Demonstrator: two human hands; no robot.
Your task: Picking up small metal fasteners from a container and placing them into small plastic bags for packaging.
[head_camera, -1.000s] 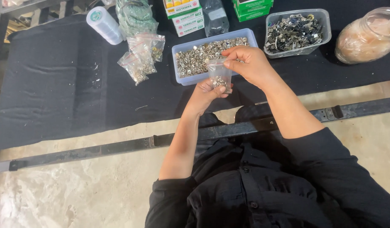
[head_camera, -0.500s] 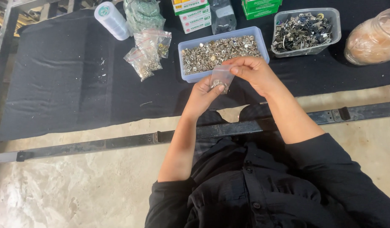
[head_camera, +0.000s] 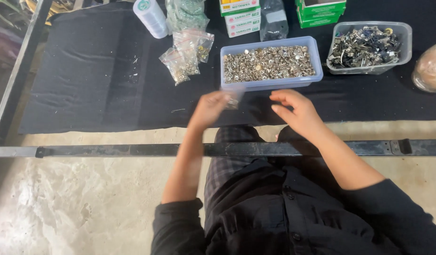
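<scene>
My left hand (head_camera: 209, 108) grips a small clear plastic bag (head_camera: 233, 100) of little metal pieces; both are blurred by motion. My right hand (head_camera: 296, 111) hovers a little to the right of the bag, fingers apart and holding nothing. Just beyond both hands stands a pale blue tray (head_camera: 270, 82) full of small silvery metal buttons, resting on a black cloth (head_camera: 85, 75).
Several filled small bags (head_camera: 185, 56) lie left of the tray. A clear tub of metal clips (head_camera: 366, 47) stands to the right, with a bulging bag (head_camera: 430, 68) at the far right. Behind are a white spool (head_camera: 151, 18), cardboard boxes (head_camera: 241, 21) and green boxes (head_camera: 320, 12). A dark metal bar (head_camera: 109, 150) crosses near me.
My right hand has let go of the small bag and drawn off to the right. My left hand keeps the bag and moves it left and down from the tray.
</scene>
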